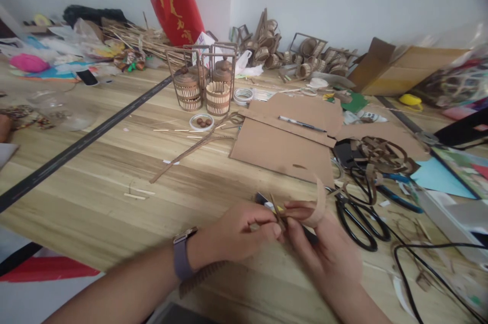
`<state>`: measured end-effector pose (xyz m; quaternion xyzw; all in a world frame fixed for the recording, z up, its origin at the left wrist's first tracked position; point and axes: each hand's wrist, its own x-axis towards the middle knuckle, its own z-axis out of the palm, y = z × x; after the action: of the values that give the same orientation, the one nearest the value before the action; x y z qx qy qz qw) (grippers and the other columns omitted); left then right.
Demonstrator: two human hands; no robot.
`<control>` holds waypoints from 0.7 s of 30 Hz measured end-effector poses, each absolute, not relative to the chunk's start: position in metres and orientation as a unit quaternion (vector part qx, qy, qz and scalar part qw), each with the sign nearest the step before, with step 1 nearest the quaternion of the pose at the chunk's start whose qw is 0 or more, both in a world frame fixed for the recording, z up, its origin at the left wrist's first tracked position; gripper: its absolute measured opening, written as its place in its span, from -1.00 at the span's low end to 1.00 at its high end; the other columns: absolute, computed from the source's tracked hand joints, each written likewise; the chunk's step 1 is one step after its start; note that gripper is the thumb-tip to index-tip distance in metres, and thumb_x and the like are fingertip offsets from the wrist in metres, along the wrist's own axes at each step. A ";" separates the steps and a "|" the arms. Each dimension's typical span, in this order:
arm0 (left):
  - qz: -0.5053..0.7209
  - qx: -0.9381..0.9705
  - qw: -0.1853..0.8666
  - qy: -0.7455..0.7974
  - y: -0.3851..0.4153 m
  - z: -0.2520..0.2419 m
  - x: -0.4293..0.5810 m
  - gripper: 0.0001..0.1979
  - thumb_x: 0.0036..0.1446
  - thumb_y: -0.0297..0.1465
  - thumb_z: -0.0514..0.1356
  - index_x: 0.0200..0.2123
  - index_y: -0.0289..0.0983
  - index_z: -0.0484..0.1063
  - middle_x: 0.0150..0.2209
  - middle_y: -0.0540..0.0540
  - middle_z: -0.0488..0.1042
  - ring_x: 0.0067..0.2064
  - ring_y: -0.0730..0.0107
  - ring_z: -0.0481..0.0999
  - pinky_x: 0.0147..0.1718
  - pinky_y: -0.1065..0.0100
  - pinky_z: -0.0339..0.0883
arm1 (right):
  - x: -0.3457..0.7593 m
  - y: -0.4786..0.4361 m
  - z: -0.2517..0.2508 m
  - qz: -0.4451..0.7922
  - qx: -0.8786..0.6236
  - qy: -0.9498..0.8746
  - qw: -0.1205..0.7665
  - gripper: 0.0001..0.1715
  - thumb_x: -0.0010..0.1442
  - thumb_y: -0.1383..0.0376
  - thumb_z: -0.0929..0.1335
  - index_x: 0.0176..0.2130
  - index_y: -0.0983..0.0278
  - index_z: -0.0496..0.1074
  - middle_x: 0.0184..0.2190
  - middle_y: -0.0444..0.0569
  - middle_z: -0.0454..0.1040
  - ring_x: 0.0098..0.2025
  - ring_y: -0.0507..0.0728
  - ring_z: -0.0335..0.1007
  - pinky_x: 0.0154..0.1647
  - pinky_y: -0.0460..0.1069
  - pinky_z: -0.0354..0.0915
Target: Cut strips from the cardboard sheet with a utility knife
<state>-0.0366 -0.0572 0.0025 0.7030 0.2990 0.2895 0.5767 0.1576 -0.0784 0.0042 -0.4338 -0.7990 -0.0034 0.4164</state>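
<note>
Left hand (238, 227) and right hand (333, 245) pinch a thin strip (275, 206).

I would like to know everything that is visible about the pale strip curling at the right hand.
The pale brown strip is thin, flat and flexible-looking, perhaps wood veneer or bamboo; the material is uncertain. Its free end stands up and curves above the right hand, which holds it against the fingers. Its other end runs toward the fingertips, where blur and overlap hide how it finishes.
</note>
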 end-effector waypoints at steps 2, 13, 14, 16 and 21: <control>0.298 0.678 0.601 0.301 -0.057 -0.001 -0.036 -0.62 0.30 -0.13 0.05 -0.38 -0.31 0.41 -0.46 0.01 0.32 -0.39 0.46 0.29 -0.41 0.42 0.13 | 0.158 -0.079 0.005 -0.039 -0.410 -0.815 0.407 -0.87 0.27 0.39 0.33 -0.22 0.17 0.46 -0.31 -0.04 0.63 -0.24 0.16 0.60 -0.20 0.05 0.47; 0.285 0.666 0.587 0.361 -0.059 -0.011 -0.032 -0.64 0.40 -0.16 -0.04 -0.31 -0.29 0.33 -0.43 -0.01 0.41 -0.44 0.47 0.39 -0.43 0.43 0.25 | 0.157 -0.070 0.000 -0.007 -0.400 -0.822 0.405 -0.87 0.32 0.27 0.35 -0.13 0.17 0.51 -0.30 0.00 0.64 -0.23 0.18 0.60 -0.22 0.05 0.51; 0.287 0.666 0.586 0.360 -0.059 -0.011 -0.033 -0.65 0.40 -0.18 -0.05 -0.30 -0.28 0.33 -0.43 -0.01 0.42 -0.44 0.48 0.40 -0.43 0.43 0.25 | 0.157 -0.070 0.000 0.003 -0.405 -0.821 0.403 -0.86 0.32 0.26 0.35 -0.13 0.17 0.52 -0.30 0.00 0.64 -0.23 0.18 0.60 -0.22 0.05 0.51; 0.289 0.668 0.584 0.360 -0.059 -0.009 -0.033 -0.67 0.41 -0.19 -0.05 -0.29 -0.28 0.33 -0.42 -0.02 0.44 -0.44 0.48 0.41 -0.44 0.44 0.25 | 0.158 -0.069 0.000 0.019 -0.411 -0.819 0.399 -0.85 0.31 0.26 0.36 -0.14 0.16 0.55 -0.29 0.00 0.64 -0.23 0.18 0.60 -0.23 0.05 0.52; 0.280 0.694 0.554 0.365 -0.060 -0.004 -0.033 -0.69 0.40 -0.24 -0.04 -0.33 -0.26 0.33 -0.45 0.01 0.45 -0.47 0.50 0.41 -0.44 0.45 0.24 | 0.158 -0.071 0.001 0.023 -0.426 -0.807 0.408 -0.87 0.29 0.31 0.37 -0.19 0.18 0.55 -0.27 -0.02 0.64 -0.23 0.14 0.60 -0.24 0.00 0.52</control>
<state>-0.0334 -0.0598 -0.0039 0.6942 0.3653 0.2796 0.5537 0.1576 -0.0714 0.0012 -0.4259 -0.8070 0.0231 0.4084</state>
